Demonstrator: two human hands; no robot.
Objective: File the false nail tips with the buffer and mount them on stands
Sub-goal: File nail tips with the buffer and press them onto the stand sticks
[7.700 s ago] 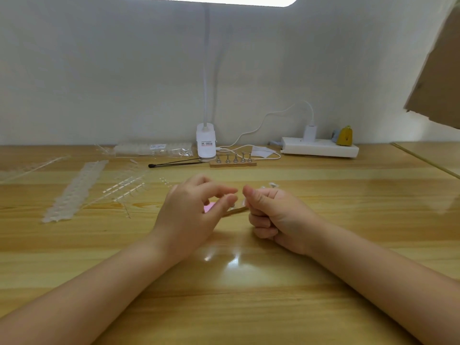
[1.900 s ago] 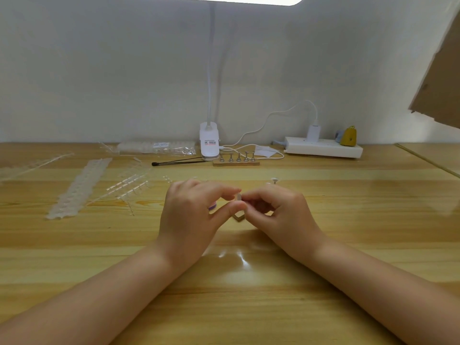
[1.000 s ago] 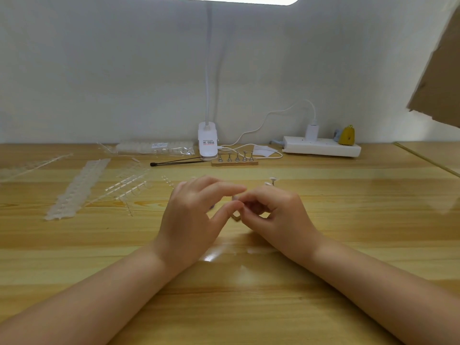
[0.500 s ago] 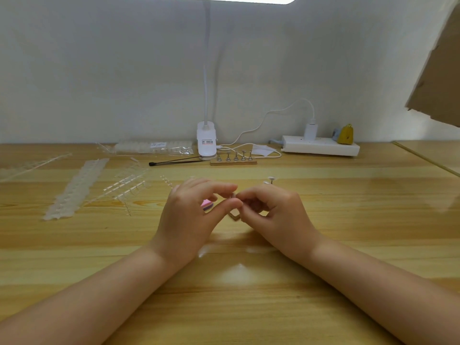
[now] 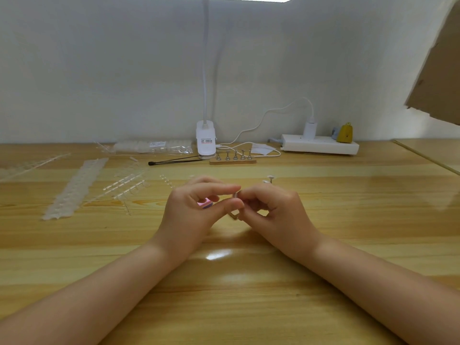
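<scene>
Here, far to the left of the grip, clear strips of nail tips [image 5: 74, 188] lie on the table [image 5: 348, 220]. The left hand [image 5: 191, 215] holds a pink buffer [image 5: 206, 203] with curled fingers. Its thumb meets the right hand [image 5: 273, 212], which pinches a tiny nail tip [image 5: 235, 195]. Behind the grip stands a wooden stand [image 5: 232, 161] with five pegs.

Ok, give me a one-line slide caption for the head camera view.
Both hands, left and right, meet over a wooden table, pinching a small nail tip, with a pink buffer in the left.
</scene>
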